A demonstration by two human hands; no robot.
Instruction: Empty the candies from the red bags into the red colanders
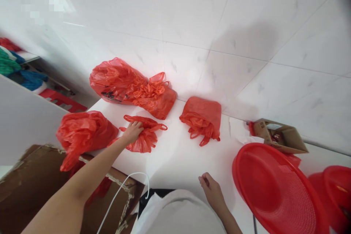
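My left hand [133, 131] reaches across the white table and is closed on the gathered middle of a red plastic bag [145, 139]. The bag's handle loops stick out to either side of my fingers. Over the front part of the table hovers my right hand [211, 189], its fingers curled in and nothing visible in them. Against the wall lies a folded red bag bundle [203, 115], its handles toward me. Left of it are a knotted red bag [161, 100] and a large filled red bag [115, 80] with dark print. Another full red bag [86, 131] sits at the table's left edge.
A red plastic basket [263, 179] stands to the right, with more red containers [334, 193] beyond. Behind it are an open small cardboard box [285, 139] and white paper [241, 131]. At lower left is a large cardboard box [35, 179]; a white cord [117, 192] hangs near me.
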